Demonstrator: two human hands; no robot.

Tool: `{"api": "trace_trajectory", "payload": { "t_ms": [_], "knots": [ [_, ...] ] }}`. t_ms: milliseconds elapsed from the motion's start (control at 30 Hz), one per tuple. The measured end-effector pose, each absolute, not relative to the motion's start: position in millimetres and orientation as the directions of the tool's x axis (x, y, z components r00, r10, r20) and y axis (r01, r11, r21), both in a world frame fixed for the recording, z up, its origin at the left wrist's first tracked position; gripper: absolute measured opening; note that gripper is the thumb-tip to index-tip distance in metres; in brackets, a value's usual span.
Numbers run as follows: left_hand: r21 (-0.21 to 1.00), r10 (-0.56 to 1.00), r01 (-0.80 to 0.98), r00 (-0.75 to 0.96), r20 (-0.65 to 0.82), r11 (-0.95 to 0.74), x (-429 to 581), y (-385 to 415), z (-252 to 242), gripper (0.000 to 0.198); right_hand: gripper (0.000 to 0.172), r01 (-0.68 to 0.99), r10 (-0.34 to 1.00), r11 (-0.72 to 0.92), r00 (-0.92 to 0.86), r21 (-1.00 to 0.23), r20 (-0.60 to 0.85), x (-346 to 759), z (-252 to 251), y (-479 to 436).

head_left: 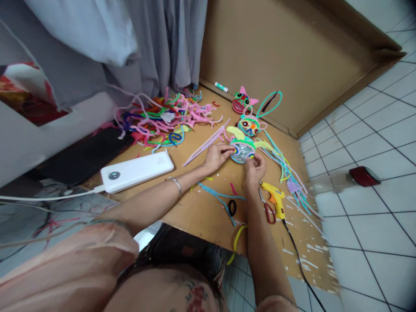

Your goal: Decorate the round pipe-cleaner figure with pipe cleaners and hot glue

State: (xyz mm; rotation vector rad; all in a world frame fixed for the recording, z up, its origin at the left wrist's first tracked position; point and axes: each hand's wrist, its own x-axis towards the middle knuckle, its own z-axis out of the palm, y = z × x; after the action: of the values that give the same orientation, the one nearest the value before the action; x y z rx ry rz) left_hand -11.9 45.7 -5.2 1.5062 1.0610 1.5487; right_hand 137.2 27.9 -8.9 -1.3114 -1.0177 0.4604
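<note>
A round pipe-cleaner animal face [241, 152] with a green band, pale yellow ears and a see-through middle is between my hands. My left hand [217, 157] pinches its left side at a small blue and yellow coil. On the opposite side, the fingers of my right hand [255, 169] are closed at a similar coil [251, 156]. Just behind it lies a finished-looking face with orange-rimmed eyes and pink round ears [250, 125]. Farther back sits a red and green face with pink pointed ears [241, 101].
A yellow glue gun [274, 199] and red-handled scissors [269, 212] lie right of my right forearm. Pipe cleaners are heaped [175, 112] at the back left and strewn [292, 182] at the right. A white power bank [138, 171] is at left; a brown panel [260, 52] stands behind.
</note>
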Motion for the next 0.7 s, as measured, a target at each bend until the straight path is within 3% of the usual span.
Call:
{"api": "trace_trajectory", "payload": {
  "t_ms": [400,700],
  "knots": [
    [0.912,0.911,0.069,-0.053,0.408,-0.405,-9.8,46.5,-3.2,0.014,0.037,0.227,0.783,0.245,0.527,-0.943,0.330,136.2,-7.2,26.8],
    [0.921,0.922,-0.043,-0.029,0.385,-0.386,-7.3,51.5,-6.9,0.011,0.040,0.184,0.779,0.236,0.551,-0.954,0.299,134.7,-3.7,28.6]
  ]
}}
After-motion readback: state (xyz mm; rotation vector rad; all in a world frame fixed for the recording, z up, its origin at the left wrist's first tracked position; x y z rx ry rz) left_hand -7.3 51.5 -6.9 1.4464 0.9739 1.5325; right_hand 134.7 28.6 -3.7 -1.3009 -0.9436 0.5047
